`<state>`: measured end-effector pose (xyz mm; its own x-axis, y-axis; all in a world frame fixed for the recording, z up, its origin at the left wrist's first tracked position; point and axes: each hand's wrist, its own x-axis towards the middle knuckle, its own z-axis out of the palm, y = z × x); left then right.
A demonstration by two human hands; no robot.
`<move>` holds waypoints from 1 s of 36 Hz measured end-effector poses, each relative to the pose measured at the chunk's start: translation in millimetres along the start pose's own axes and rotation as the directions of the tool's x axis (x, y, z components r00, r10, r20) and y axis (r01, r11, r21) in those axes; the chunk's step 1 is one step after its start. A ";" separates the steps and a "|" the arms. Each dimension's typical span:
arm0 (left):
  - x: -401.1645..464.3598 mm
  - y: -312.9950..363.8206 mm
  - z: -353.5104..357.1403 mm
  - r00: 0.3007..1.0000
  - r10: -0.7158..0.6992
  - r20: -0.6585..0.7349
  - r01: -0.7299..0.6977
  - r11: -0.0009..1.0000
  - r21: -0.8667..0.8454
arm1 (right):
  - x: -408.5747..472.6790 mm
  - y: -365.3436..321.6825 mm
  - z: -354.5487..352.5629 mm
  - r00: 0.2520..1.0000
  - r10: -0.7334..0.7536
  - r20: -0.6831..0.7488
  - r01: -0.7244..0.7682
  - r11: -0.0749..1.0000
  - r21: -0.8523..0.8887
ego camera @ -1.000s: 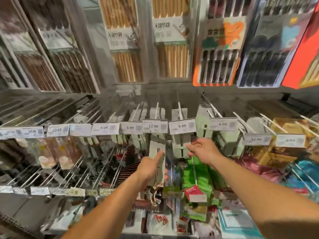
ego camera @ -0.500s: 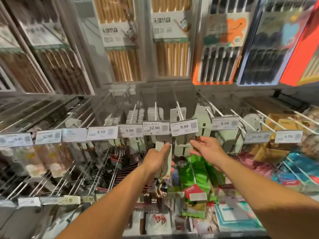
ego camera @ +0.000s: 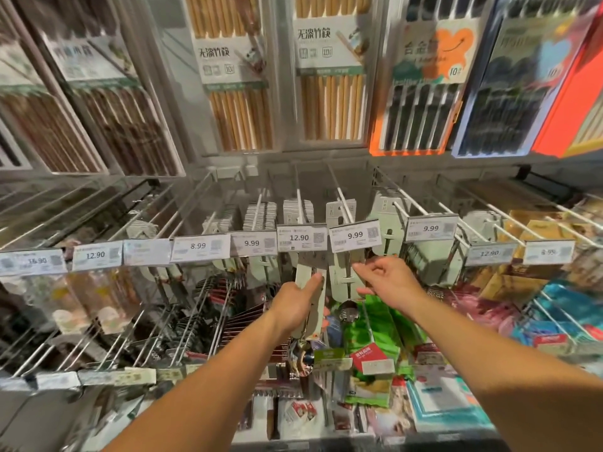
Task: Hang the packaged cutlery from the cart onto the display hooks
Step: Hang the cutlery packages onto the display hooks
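Both hands have risen toward the row of price tags since the earlier frames, and the packet has come up with them, its top now just under the 12.90 tag (ego camera: 301, 237). Far left, dark wooden chopstick packs (ego camera: 107, 119) hang above bare wire hooks (ego camera: 182, 220). Left of centre, the left hand (ego camera: 295, 303) grips a pale green packaged spoon (ego camera: 310, 288), thumb stretched up along its card and fingers curled behind it; the spoon's bowl shows below the wrist. This packet is upright, in front of the hook (ego camera: 298, 203) that carries the 12.90 tag; whether its hole is on the wire cannot be told. Just to the right, the right hand (ego camera: 390, 282) reaches beneath the 9.99 tag (ego camera: 355, 235), fingers loosely bent and holding nothing, fingertips touching the pale green packets (ego camera: 346, 278) hung there. Green packs (ego camera: 375, 334) lie lower down; farther right are yellow boxes (ego camera: 535, 230).
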<state>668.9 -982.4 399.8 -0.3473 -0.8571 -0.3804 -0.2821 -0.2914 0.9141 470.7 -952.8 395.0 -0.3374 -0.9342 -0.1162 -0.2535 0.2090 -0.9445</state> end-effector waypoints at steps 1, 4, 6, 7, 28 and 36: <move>1.7 -1.5 -0.2 1.000 0.005 -0.007 -0.005 1.000 0.007 | -0.1 1.4 0.3 1.000 0.002 -0.003 -0.002 1.000 0.001; -1.7 0.3 -0.4 1.000 0.002 -0.001 -0.002 1.000 0.030 | -4.4 2.1 0.0 1.000 -0.007 -0.007 0.007 1.000 -0.013; -2.7 0.9 0.6 1.000 0.003 0.006 -0.003 1.000 0.018 | -6.2 1.4 -0.4 1.000 -0.015 -0.023 0.015 1.000 -0.001; -3.2 1.1 1.3 1.000 0.008 0.013 -0.008 1.000 0.023 | -6.4 0.4 -0.6 0.999 -0.015 -0.033 0.015 1.000 0.002; -11.5 -7.9 0.8 0.991 -0.046 0.125 0.052 0.997 -0.048 | 44.0 -17.9 18.7 0.911 0.196 -0.362 -0.290 0.930 -0.226; -5.3 -13.8 5.4 0.997 -0.017 0.074 0.024 0.996 -0.090 | 18.6 -12.4 28.1 0.939 0.343 0.042 -0.340 0.939 -0.057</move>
<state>669.9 -971.5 388.4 -0.4072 -0.8183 -0.4056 -0.2084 -0.3491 0.9136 493.1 -980.9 395.8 -0.3657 -0.8172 -0.4455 -0.1752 0.5305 -0.8294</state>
